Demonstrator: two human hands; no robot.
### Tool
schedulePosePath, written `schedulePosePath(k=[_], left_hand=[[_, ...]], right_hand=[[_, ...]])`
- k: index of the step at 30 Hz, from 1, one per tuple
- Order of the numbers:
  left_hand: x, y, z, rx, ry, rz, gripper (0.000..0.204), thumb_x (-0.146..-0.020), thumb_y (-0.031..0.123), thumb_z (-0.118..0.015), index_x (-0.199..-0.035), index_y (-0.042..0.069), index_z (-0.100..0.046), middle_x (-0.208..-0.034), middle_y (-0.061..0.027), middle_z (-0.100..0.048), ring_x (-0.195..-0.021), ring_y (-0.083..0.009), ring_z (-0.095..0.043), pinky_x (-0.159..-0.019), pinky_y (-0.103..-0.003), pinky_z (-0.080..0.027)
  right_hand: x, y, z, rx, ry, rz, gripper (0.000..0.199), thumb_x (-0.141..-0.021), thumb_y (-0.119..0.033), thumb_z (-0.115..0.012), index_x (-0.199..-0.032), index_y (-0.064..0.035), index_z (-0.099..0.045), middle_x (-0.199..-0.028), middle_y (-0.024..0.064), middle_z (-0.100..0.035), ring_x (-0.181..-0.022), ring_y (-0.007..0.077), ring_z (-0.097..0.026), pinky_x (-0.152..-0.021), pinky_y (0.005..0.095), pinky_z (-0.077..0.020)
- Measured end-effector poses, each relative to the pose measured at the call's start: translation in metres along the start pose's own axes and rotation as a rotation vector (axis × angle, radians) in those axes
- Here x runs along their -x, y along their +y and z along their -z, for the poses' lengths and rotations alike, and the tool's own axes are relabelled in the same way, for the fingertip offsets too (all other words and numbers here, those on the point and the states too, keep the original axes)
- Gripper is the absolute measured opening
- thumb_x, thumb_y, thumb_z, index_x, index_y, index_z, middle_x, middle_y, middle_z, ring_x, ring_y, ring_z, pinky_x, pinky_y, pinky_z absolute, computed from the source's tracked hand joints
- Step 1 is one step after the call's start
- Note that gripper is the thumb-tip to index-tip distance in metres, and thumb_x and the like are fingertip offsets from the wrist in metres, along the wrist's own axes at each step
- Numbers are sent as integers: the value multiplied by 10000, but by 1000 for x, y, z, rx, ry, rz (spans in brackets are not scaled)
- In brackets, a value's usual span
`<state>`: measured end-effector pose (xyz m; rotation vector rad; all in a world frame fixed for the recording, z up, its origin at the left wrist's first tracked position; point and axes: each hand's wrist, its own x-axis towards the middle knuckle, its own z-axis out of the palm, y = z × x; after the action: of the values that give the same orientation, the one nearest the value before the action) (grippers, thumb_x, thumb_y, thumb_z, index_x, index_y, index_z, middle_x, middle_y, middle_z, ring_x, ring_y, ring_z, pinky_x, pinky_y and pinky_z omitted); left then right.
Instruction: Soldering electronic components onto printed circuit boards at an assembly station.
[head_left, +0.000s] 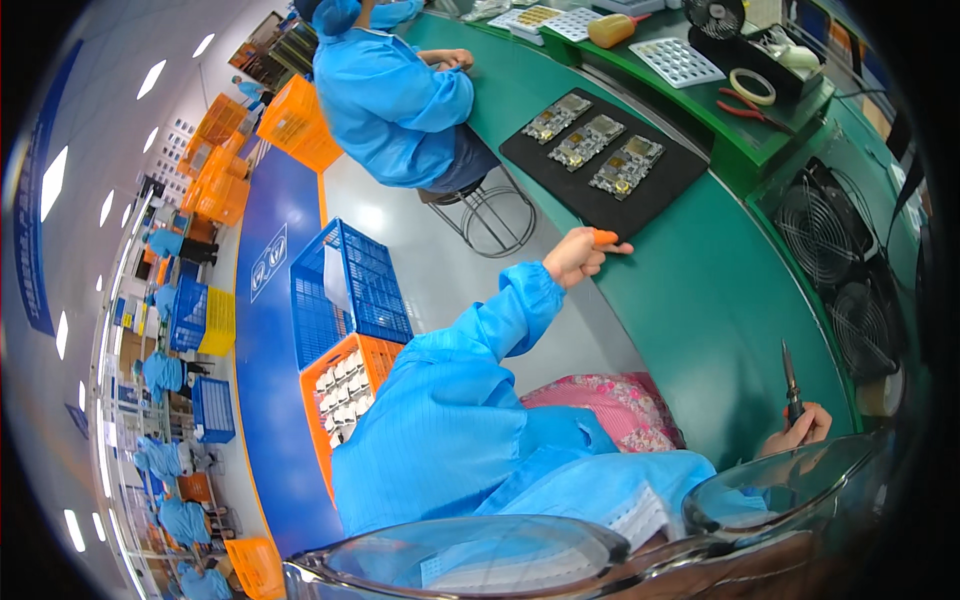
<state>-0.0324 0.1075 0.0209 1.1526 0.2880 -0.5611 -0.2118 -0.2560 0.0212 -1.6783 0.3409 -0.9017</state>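
Note:
My left hand (580, 257) is over the near edge of the green bench (690, 310), just off the near corner of a black mat (640, 215). An orange finger cot (605, 237) covers one fingertip. One finger is stretched out, others are partly curled, and I see nothing held. Three populated circuit boards (627, 167) lie in a row on the mat. At the lower right my right hand (800, 428) is closed around a soldering iron (792, 388), its metal tip pointing up and away. My glasses partly cover the right wrist.
A co-worker (390, 105) in blue sits farther along the bench. A green raised shelf (745, 140) carries red-handled pliers (750, 105), a tape roll (752, 86), a white tray (678, 62) and a small fan (714, 15). Black fans (825, 230) stand at right. Blue (365, 285) and orange crates (375, 360) are at left.

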Motion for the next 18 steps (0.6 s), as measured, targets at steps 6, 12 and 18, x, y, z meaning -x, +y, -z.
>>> schedulePosePath(k=[6,12,18], left_hand=[[33,-67,-68,-59,-284,223,238,-911,150,-442,-796,-45,-516,-989,-165,-611,-388,-22,-176,-355,-221,-159],[67,-122,-120,-22,-492,516,293,-923,159,-446,-877,-90,-592,-714,-52,-616,-383,-18,-186,-351,-209,-144],[80,-153,-137,-239,-645,487,201,-893,144,-497,-970,-32,-557,-829,-119,-652,-375,-15,-241,-345,-186,-178]], right_hand=[[-4,6,9,-55,163,86,119,-864,-122,-474,-851,-10,-514,-777,82,-524,-617,128,-522,-537,212,-440],[-9,6,14,-173,263,135,151,-840,-147,-499,-804,-2,-519,-743,89,-536,-565,125,-533,-486,215,-459],[-7,4,6,-203,151,110,131,-847,-134,-511,-812,-9,-497,-682,56,-538,-515,66,-467,-467,179,-352]])
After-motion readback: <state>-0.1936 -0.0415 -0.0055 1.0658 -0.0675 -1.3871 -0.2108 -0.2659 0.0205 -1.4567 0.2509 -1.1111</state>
